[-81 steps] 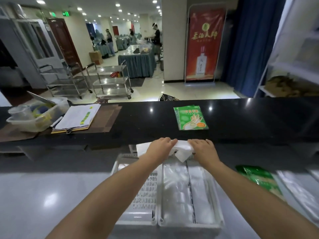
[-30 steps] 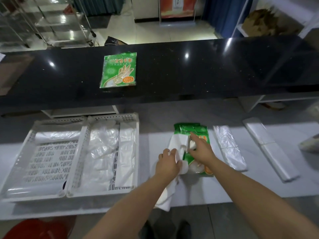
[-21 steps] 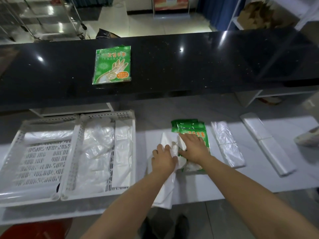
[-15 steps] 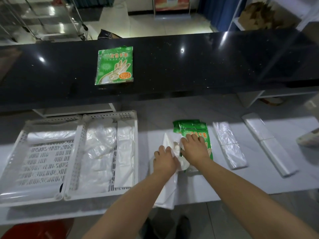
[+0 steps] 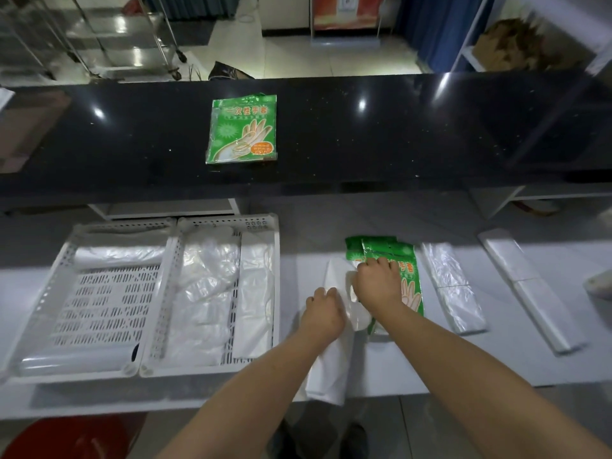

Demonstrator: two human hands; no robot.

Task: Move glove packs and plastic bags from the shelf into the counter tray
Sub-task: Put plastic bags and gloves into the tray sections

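Note:
A white plastic bag (image 5: 331, 366) lies on the white lower counter and hangs over its front edge. My left hand (image 5: 323, 313) grips its upper part. My right hand (image 5: 377, 286) holds the bag's handle loops, resting on a stack of green glove packs (image 5: 405, 260). One more green glove pack (image 5: 243, 129) lies on the black upper counter. Left of my hands stands a white slotted tray (image 5: 228, 220) with two compartments; the right one holds clear bags (image 5: 208, 286), the left one white rolls (image 5: 119, 256).
Two flat packs of clear bags (image 5: 453, 289) and a long white pack (image 5: 530, 289) lie to the right on the lower counter. A red object (image 5: 73, 438) sits on the floor at bottom left. Steel trolleys (image 5: 109, 34) stand beyond the black counter.
My view has dropped from the black counter to the lower counter. Both hands carried the white bag from above the tray to the right, onto the counter beside the glove packs.

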